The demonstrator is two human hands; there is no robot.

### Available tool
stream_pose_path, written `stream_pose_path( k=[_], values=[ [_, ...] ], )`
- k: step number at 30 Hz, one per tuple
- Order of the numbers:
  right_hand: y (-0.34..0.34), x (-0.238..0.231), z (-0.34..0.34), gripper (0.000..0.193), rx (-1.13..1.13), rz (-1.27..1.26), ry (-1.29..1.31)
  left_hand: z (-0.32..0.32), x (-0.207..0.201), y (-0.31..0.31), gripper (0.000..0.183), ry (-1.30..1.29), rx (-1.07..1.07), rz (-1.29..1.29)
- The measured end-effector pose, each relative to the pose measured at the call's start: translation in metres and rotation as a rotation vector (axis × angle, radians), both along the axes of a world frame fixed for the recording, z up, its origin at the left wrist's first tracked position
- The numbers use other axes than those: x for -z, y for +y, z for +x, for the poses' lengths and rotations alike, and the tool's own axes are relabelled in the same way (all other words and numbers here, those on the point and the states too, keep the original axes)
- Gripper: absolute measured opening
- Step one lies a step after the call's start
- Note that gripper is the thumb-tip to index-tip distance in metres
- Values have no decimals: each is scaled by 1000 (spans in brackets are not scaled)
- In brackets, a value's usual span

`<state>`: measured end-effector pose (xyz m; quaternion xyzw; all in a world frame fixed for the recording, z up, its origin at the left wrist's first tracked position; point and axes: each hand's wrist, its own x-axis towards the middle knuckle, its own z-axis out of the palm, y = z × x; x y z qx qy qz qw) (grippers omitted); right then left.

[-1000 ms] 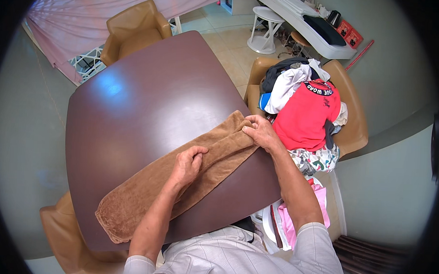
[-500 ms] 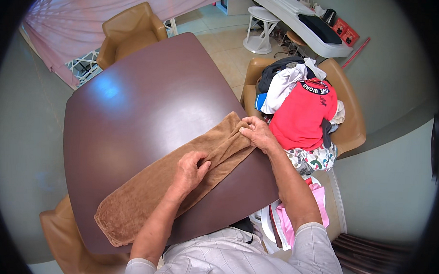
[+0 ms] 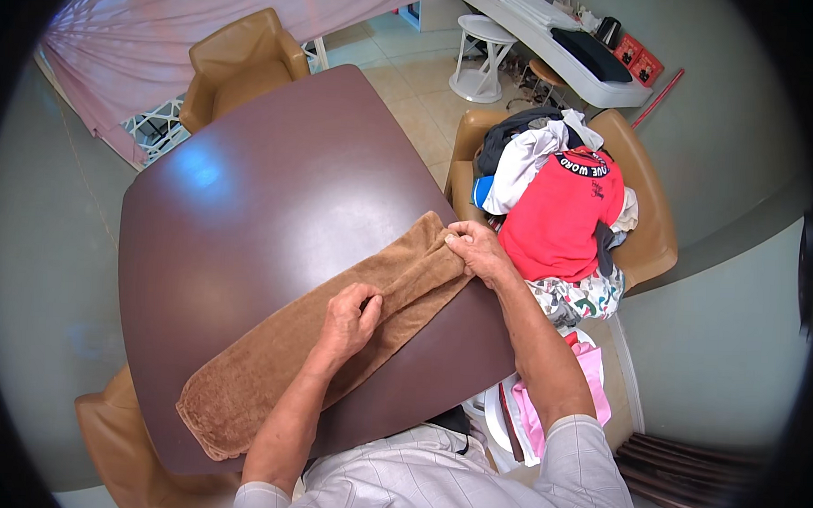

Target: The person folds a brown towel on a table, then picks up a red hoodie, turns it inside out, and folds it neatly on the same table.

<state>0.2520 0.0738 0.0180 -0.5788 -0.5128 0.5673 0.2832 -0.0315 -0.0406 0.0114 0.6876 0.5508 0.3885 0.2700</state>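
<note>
A brown plush towel [image 3: 282, 357] lies in a long strip slantwise over the near right part of the table. It looks folded lengthwise, with a raised crease running toward its far right end. My right hand [image 3: 478, 252] is closed on that end, thumb and fingers pinching its edge. Near the middle of the strip my left hand [image 3: 350, 319] is also closed, gripping the raised fold between thumb and curled fingers. The near left end of the towel lies flat beside my left forearm.
The dark brown table [image 3: 274, 187] has rounded edges. On its right, a tan armchair [image 3: 658, 218] bears a heap of clothes with a red shirt [image 3: 560, 206] on top. Pink cloth [image 3: 590, 377] lies near my right elbow. More tan chairs [image 3: 252, 56] stand around.
My left hand has closed more tightly on the towel's fold, and the crease between my hands is pulled straighter. My right hand keeps its hold on the far end.
</note>
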Motion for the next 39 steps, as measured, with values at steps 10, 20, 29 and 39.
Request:
stream_pose_path(
  k=[10, 20, 29, 39],
  values=[
    [7, 27, 6, 39, 147, -57, 226, -3, -16, -7, 6, -58, 110, -25],
    [-4, 11, 27, 52, 110, 5, 179, 13, -18, -25, 10, 139, 210, 136],
    [-14, -3, 41, 66, 1, 66, -29, 16, -18, -31, 11, 174, 231, 129],
    [-38, -8, 37, 64, -153, -77, 277, 17, -19, -32, 11, 155, 208, 131]
  ],
)
